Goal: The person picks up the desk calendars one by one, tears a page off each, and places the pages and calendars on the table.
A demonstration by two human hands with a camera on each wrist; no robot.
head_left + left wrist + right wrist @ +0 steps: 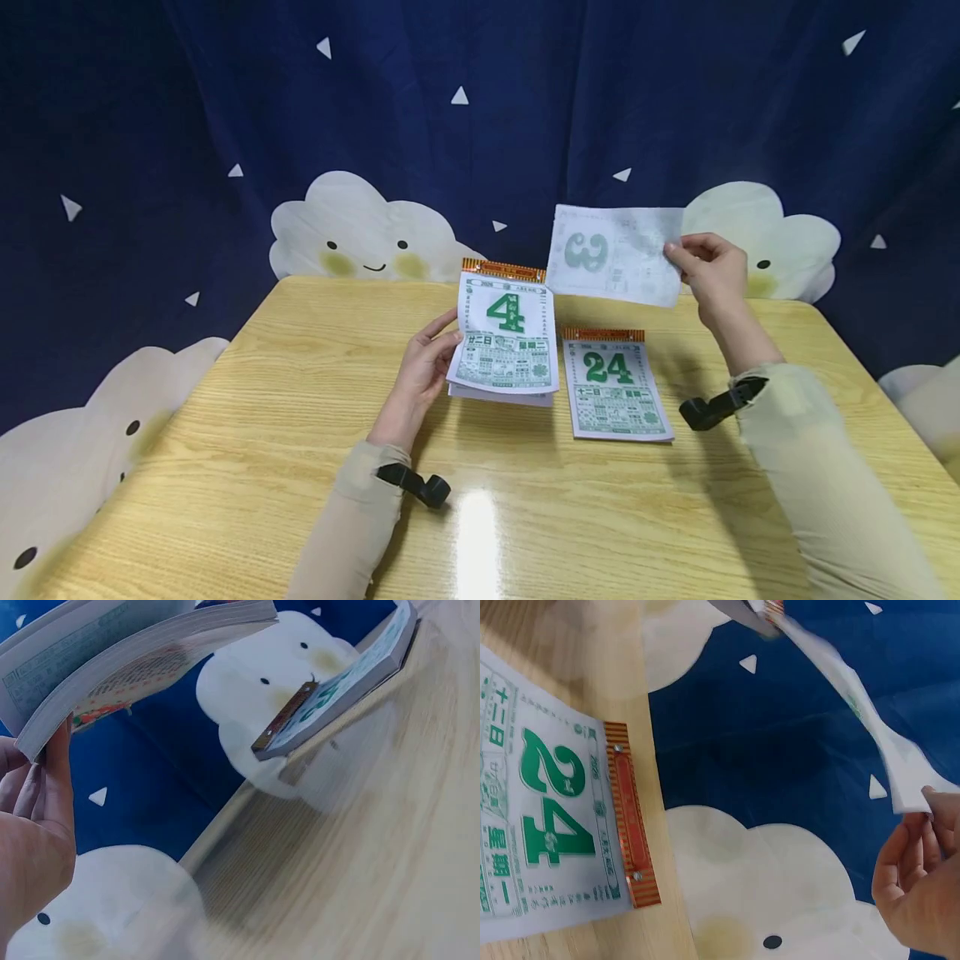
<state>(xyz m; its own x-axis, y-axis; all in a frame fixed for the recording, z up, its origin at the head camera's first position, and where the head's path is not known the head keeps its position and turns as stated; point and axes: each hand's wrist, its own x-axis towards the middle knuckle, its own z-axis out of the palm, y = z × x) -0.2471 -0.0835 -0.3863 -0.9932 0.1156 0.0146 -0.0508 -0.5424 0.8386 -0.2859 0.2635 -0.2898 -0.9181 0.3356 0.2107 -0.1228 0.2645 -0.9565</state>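
My left hand grips the left edge of a thick tear-off calendar, its top page showing a green 4 under an orange striped binding strip. The left wrist view shows that calendar raised off the table, its pages bent, with fingers under its edge. At upper right, my right hand pinches a thin calendar sheet between thumb and fingers. A pale 3 shows through the sheet, turned sideways. In the right wrist view the sheet hangs bent, its far end close by the orange strip.
A second calendar, showing a green 24, lies flat on the wooden table to the right of the held one. Behind the table's far edge hangs a dark blue curtain with clouds and white triangles.
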